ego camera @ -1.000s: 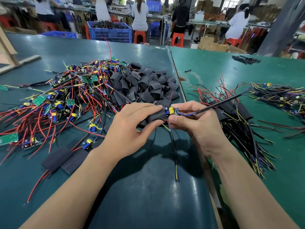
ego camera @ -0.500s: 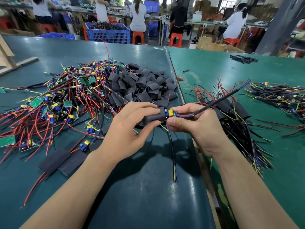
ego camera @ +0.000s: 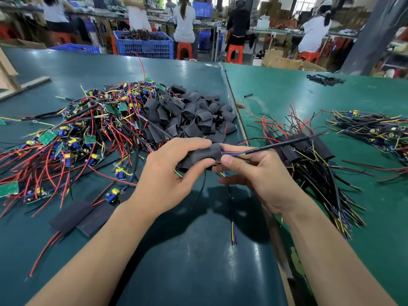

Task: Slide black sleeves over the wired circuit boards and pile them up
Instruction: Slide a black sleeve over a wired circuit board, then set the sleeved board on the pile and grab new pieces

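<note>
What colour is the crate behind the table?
Blue, with an open lattice wall; the head view shows it.

1. Two green-topped counters stand side by side, a narrow seam running between them from the far edge toward the near edge.
2. Beyond the far edge stands a blue plastic crate, with a second blue crate to its left.
3. Orange stools line a long workbench where people sit or stand with their backs turned.
4. Cardboard boxes sit on the floor past the far right corner.
5. A grey pillar rises at the right.
6. A wooden frame rests on the far left edge.
</note>
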Tool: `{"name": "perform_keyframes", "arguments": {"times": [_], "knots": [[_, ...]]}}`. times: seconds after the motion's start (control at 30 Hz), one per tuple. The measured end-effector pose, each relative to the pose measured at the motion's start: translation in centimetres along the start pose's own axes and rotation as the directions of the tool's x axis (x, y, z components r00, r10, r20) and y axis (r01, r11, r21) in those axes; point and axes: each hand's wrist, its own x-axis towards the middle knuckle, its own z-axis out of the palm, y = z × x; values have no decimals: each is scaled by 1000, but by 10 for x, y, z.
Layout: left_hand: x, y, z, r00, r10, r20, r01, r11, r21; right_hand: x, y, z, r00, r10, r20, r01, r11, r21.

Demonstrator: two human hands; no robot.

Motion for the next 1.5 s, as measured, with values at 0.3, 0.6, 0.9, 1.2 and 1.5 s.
{"name": "perform_keyframes", "arguments": {"times": [0.3, 0.6, 0.9, 1.2, 1.5], "knots": [[1, 0, -4, 1000, -21, -8, 21, 1000, 11, -4, 0, 8, 989, 74, 128, -68, 996, -55], [2, 6, -1, 999, -32, 14, 32, 999, -22, 2, -2, 3, 983, -79, -168, 80, 997, -1], [2, 5, -1, 999, -25, 34, 27, 998, -57, 3, 1, 6, 997, 58, -52, -54, 997, 62], [3, -8, -6, 987, 13, -161, -4, 998, 56, 5, -15, -9, 873, -145, -465, 189, 981, 50], [0, -16, -5, 986, -16, -165, 29, 997, 74, 12, -13, -53, 648, 139, -749, 267, 879, 394]]}}
